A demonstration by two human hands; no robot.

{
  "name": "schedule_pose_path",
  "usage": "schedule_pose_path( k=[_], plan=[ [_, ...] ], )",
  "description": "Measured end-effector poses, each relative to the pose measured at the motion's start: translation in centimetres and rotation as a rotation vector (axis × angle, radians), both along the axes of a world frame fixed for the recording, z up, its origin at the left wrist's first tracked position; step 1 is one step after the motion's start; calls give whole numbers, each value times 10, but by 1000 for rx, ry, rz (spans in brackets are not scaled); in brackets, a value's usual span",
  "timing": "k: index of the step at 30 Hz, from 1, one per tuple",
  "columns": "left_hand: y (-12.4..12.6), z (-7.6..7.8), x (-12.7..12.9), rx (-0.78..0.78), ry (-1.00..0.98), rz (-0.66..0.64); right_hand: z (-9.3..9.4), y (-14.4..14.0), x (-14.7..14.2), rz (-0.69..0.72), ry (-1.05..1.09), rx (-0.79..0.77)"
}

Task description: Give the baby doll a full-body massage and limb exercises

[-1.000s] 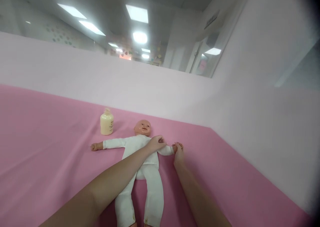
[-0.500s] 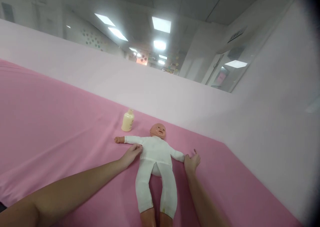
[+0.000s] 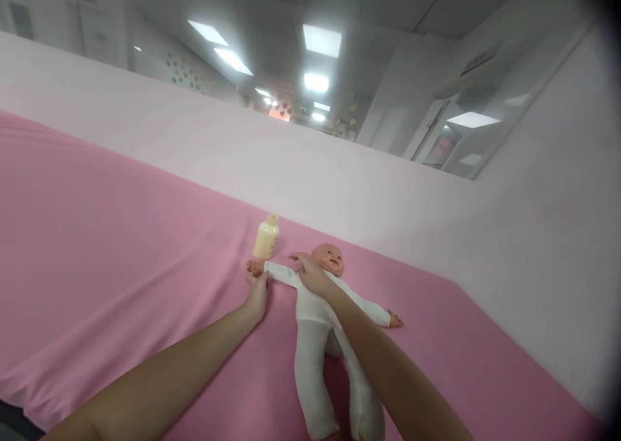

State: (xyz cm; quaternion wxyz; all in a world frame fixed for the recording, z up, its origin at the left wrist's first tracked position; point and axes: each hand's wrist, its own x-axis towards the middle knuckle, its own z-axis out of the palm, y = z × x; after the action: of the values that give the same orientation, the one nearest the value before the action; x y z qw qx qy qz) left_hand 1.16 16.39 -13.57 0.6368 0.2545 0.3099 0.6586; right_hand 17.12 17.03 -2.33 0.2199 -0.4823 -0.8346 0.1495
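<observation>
A baby doll [image 3: 313, 302] in a white long-sleeved bodysuit lies on its back, arms spread, on a pink sheet [image 3: 145, 234]. My left hand [image 3: 258, 292] is closed around the cuff and wrist of the doll's arm on the left. Across the doll's chest reaches my right arm; my right hand [image 3: 313, 276] rests at the shoulder of that same arm, fingers extended and apart. It hides part of the upper chest. Just behind the doll's held hand stands a pale yellow bottle [image 3: 266, 238]. The doll's other arm lies stretched out, its hand uncovered.
Behind the sheet runs a low white wall [image 3: 218, 156] with a glass pane [image 3: 272, 40] above it, showing ceiling lights. Another white wall [image 3: 543, 234] closes off the right side. Wrinkles cross the sheet on the left.
My right hand has left the doll's right-side cuff and crossed to the opposite shoulder. My left hand has moved from beside the chest out to the doll's wrist. The view has shifted slightly.
</observation>
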Motion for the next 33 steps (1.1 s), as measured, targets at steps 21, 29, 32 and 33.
schedule_pose_path(
  k=[21, 29, 32, 33],
  plan=[
    [3, 32, -13, 79, -149, -132, -35, -5, -45, 434, -345, 348],
    [-6, 32, -7, 281, 168, -121, -13, -17, -22, 390, 130, 115],
    [-13, 29, -4, 364, 279, -110, -14, -14, -9, 247, 370, 29],
    [-15, 28, -3, 378, 293, -114, -15, -13, -7, 216, 416, 21]
  ],
)
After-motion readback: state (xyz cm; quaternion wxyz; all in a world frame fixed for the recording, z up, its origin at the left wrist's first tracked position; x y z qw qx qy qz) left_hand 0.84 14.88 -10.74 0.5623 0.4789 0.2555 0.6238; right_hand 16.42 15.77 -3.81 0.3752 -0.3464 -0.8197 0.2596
